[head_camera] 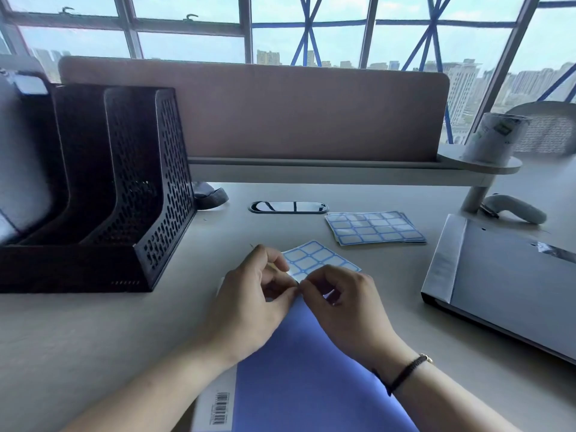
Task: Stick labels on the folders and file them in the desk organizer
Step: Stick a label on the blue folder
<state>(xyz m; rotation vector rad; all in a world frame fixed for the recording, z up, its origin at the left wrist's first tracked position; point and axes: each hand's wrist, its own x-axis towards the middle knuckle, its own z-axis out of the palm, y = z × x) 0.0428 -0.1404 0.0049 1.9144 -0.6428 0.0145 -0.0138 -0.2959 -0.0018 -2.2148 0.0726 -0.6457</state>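
Room from my feed: pale beige bench (93,332) with an oval cable grommet (288,207) set into it near the back. Behind it a brown fabric divider panel (280,110) sits on a light raised shelf (343,171), held up by a round leg (473,198) on the right. Large grey-framed windows (187,26) span the back wall, with blue tape crosses (308,29) on the right panes. Daylight, hazy sky, high-rise skyline outside. Mesh-back office chair (548,129) far right, partly cut off.
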